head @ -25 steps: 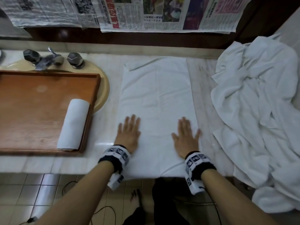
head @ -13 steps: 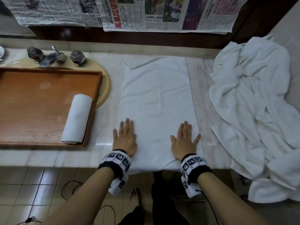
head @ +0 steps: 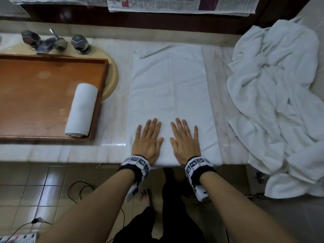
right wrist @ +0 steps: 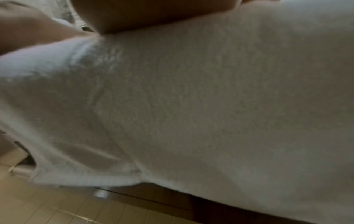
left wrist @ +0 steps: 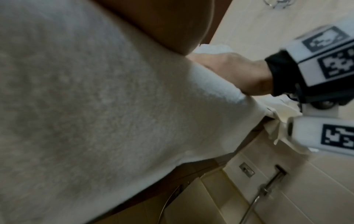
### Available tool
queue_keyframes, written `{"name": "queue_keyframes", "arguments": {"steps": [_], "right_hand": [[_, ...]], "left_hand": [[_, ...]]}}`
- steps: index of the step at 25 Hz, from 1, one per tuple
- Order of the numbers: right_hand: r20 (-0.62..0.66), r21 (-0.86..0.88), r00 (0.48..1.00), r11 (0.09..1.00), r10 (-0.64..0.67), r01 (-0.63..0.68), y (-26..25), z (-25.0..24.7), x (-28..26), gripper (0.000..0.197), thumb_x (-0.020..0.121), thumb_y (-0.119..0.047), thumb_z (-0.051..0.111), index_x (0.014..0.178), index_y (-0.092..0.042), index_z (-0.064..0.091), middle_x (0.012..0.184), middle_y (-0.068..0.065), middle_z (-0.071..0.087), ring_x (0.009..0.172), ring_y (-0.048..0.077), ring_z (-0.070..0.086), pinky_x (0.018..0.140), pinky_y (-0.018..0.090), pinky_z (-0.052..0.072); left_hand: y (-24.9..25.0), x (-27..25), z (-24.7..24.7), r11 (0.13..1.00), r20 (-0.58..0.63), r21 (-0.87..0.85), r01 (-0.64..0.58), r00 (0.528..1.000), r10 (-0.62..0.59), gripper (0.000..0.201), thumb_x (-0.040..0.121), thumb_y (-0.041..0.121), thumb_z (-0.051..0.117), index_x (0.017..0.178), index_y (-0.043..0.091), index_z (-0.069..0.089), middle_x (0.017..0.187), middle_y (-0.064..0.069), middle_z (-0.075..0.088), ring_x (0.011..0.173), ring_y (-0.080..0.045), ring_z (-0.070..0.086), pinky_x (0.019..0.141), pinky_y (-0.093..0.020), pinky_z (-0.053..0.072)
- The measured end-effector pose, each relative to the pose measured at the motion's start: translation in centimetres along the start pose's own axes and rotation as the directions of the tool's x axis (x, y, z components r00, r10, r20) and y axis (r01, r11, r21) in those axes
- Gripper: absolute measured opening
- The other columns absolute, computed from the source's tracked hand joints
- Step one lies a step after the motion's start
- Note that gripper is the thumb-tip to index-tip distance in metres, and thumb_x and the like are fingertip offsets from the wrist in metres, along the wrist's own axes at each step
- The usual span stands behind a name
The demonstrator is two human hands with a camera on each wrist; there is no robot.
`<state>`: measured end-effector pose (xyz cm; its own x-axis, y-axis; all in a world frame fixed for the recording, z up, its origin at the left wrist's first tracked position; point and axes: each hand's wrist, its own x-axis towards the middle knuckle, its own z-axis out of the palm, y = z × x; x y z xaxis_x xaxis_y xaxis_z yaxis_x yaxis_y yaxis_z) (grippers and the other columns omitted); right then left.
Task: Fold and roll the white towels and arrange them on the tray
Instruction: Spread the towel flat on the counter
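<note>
A folded white towel (head: 170, 92) lies flat lengthwise on the marble counter, its near end over the counter's edge. My left hand (head: 148, 137) and right hand (head: 184, 137) press flat on its near end, side by side, fingers straight. A rolled white towel (head: 81, 110) lies at the right side of the wooden tray (head: 35, 95). In both wrist views the towel (left wrist: 95, 106) (right wrist: 210, 113) fills the picture, and the left wrist view shows the right hand (left wrist: 235, 72) resting on it.
A heap of loose white towels (head: 280, 102) covers the counter's right end and hangs over its edge. The tray sits over a sink (head: 112, 74) with a tap (head: 52, 42) behind it. Newspaper (head: 175, 4) hangs on the back wall. Cables (head: 80, 190) lie on the tiled floor.
Both hands have slid toward each other along the towel's near end, from its two sides to its middle. The towel and the tray have stayed put.
</note>
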<state>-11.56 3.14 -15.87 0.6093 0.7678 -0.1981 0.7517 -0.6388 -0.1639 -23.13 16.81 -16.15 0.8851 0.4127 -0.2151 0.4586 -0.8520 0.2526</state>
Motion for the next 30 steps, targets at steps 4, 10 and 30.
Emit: {"name": "queue_keyframes", "arguments": {"steps": [4, 10, 30], "right_hand": [[-0.01, -0.025, 0.992, 0.992, 0.124, -0.125, 3.1, -0.4, -0.9, 0.063, 0.095, -0.048, 0.011, 0.154, -0.027, 0.009, 0.162, -0.006, -0.002, 0.149, 0.016, -0.004, 0.118, 0.054, -0.001], [0.169, 0.122, 0.789, 0.782, 0.591, -0.612, 4.6, -3.3, 0.6, 0.07, 0.1, -0.049, 0.018, 0.153, -0.014, -0.012, 0.159, 0.0, -0.024, 0.146, 0.02, -0.021, 0.112, 0.065, -0.008], [0.298, 0.135, 0.891, 0.909, 0.342, -0.394, 6.8, -6.7, 13.3, 0.069, 0.102, -0.045, 0.022, 0.152, -0.017, -0.016, 0.157, 0.0, -0.029, 0.146, 0.017, -0.022, 0.115, 0.054, -0.009]], "left_hand": [[-2.1, -0.4, -0.6, 0.998, -0.034, 0.005, 0.055, 0.998, -0.055, 0.063, 0.099, 0.047, 0.007, 0.156, 0.022, -0.002, 0.161, 0.006, -0.011, 0.148, -0.012, -0.012, 0.12, -0.039, -0.011], [-4.8, 0.5, -3.5, 0.924, 0.08, -0.082, 0.374, 0.926, -0.368, 0.063, 0.102, 0.044, 0.013, 0.153, 0.015, -0.012, 0.16, -0.004, -0.021, 0.147, -0.017, -0.02, 0.118, -0.049, -0.014], [-2.3, 13.7, -6.9, 0.815, 0.197, -0.256, 0.52, 0.853, -0.482, 0.06, 0.104, 0.042, 0.011, 0.154, 0.019, -0.011, 0.159, 0.002, -0.023, 0.147, -0.019, -0.021, 0.118, -0.046, -0.012]]}}
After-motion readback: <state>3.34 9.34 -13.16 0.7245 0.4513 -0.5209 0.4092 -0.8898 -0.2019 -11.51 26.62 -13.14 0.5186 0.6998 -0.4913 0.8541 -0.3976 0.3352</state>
